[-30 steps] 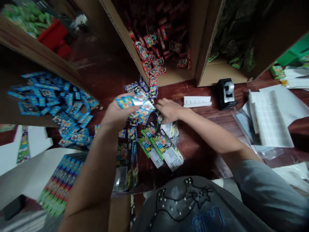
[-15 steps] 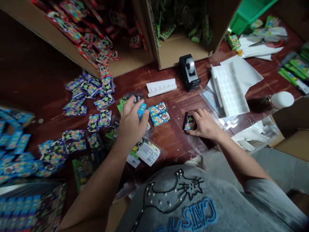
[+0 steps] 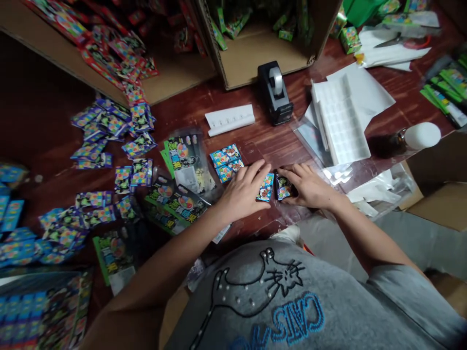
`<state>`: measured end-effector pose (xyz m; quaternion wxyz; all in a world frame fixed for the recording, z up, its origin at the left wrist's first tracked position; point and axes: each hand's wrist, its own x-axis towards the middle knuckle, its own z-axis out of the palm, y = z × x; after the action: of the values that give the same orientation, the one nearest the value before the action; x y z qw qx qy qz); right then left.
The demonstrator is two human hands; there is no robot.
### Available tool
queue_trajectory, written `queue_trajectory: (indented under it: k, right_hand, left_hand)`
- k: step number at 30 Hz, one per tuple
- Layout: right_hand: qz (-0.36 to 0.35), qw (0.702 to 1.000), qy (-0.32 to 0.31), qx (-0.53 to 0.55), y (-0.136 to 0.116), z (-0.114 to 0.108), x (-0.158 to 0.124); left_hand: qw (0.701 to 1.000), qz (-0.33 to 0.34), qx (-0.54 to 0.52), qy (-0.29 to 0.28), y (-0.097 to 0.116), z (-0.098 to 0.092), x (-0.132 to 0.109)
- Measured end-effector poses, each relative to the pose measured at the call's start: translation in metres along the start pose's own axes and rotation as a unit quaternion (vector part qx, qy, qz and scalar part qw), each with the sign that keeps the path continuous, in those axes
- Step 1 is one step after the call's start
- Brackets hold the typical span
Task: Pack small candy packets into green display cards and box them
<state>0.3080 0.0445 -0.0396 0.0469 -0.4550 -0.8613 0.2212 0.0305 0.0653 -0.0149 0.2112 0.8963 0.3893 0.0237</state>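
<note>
My left hand (image 3: 243, 190) is closed over a small blue candy packet (image 3: 267, 188), whose printed face shows at the fingertips. My right hand (image 3: 309, 187) grips a small dark purple candy packet (image 3: 282, 187) by its edges. The two packets stand nearly side by side, with a narrow gap between them. Just beyond my left hand, two more blue packets (image 3: 223, 155) lie together on the table. Flat green-and-black printed sleeves (image 3: 186, 155) overlap to the left of these, some partly behind my left forearm.
Purple packets (image 3: 105, 119) are scattered on the left, beside blue boxes (image 3: 12, 214). Cardboard boxes with red packets (image 3: 116, 53) and green packets (image 3: 233, 24) stand at the back. Nearby are a tape dispenser (image 3: 275, 92), folded paper (image 3: 230, 119), white sticker sheets (image 3: 345, 121) and a white-capped bottle (image 3: 421, 136).
My left hand has moved right and nearer with the blue packet, from above the sleeves to beside the purple packet. My right hand keeps its hold. The view has shifted slightly.
</note>
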Motion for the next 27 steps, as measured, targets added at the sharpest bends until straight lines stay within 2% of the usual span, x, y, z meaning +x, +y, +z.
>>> queue_trajectory:
  k: [2,3,6,8,10,12,15,17,19,23,25,27]
  right_hand:
    - [-0.007,1.000,0.004,0.007,0.000,0.001,-0.001]
    - [-0.005,1.000,0.009,0.011,-0.001,0.001,-0.001]
    - [0.025,0.999,0.024,0.006,-0.004,0.001,-0.006]
    - [0.059,0.998,0.027,-0.012,-0.007,0.002,-0.011]
    - [0.084,0.996,0.021,-0.024,-0.011,0.002,-0.018]
    - [0.092,0.995,0.015,-0.026,-0.014,0.002,-0.025]
    - [0.091,0.995,0.009,-0.027,-0.019,0.002,-0.034]
    - [0.087,0.996,0.002,-0.024,-0.027,0.005,-0.033]
    - [0.074,0.997,-0.001,-0.017,-0.037,0.012,-0.025]
    - [0.048,0.999,0.010,-0.016,-0.054,0.032,-0.006]
    - [0.027,0.999,0.028,-0.008,-0.050,0.032,0.002]
    - [-0.001,0.999,0.046,0.011,-0.037,0.017,0.010]
  left_hand:
    - [1.000,-0.001,0.015,-0.014,0.003,0.001,0.013]
    - [0.999,-0.024,0.027,-0.013,0.007,0.002,0.018]
    - [0.984,-0.162,0.077,-0.008,0.023,0.000,0.024]
    - [0.962,-0.249,0.103,-0.033,0.034,-0.006,0.021]
    - [0.948,-0.289,0.116,-0.066,0.040,-0.015,0.014]
    - [0.955,-0.261,0.121,-0.072,0.038,-0.026,0.004]
    - [0.989,-0.087,0.106,-0.060,0.023,-0.033,-0.011]
    - [0.994,0.003,0.081,-0.069,0.015,-0.027,-0.016]
    - [0.995,0.000,0.049,-0.087,0.013,-0.014,-0.017]
    - [0.992,-0.091,0.000,-0.093,0.019,0.011,-0.016]
    - [0.992,-0.103,0.004,-0.068,0.015,0.011,-0.015]
    - [0.995,-0.100,0.025,-0.008,-0.002,-0.005,-0.010]
